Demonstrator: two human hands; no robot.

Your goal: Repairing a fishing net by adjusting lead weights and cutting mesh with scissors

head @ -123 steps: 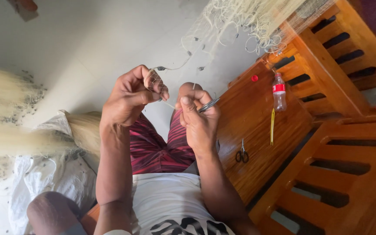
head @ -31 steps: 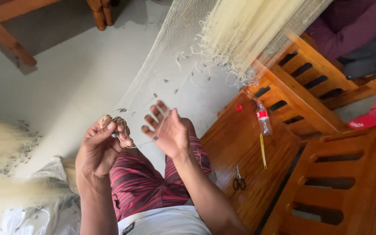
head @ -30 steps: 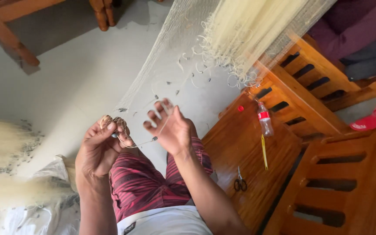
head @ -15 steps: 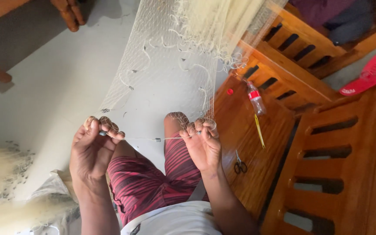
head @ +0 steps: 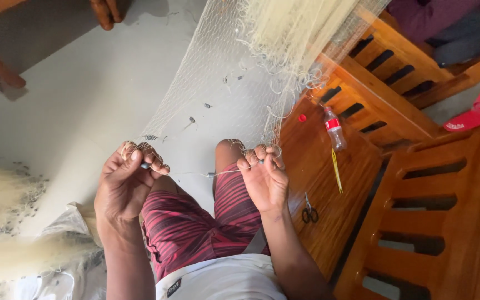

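A pale, fine-meshed fishing net (head: 234,83) with small grey weights along its edge hangs down in front of me. My left hand (head: 123,186) pinches the net's edge at a weight. My right hand (head: 263,175) grips the same edge further right. The weighted edge line (head: 209,174) is stretched taut between both hands, above my knees in red striped shorts.
A wooden bench (head: 329,189) to my right carries a plastic bottle (head: 334,129), a red cap (head: 302,118), a yellow stick (head: 336,169) and small scissors (head: 308,211). More slatted wooden furniture (head: 429,222) stands further right. A heap of net (head: 12,222) lies on the floor at left.
My hands have moved apart along the net's edge, pulling the line taut between them. The view has tilted so more of the hanging net shows.
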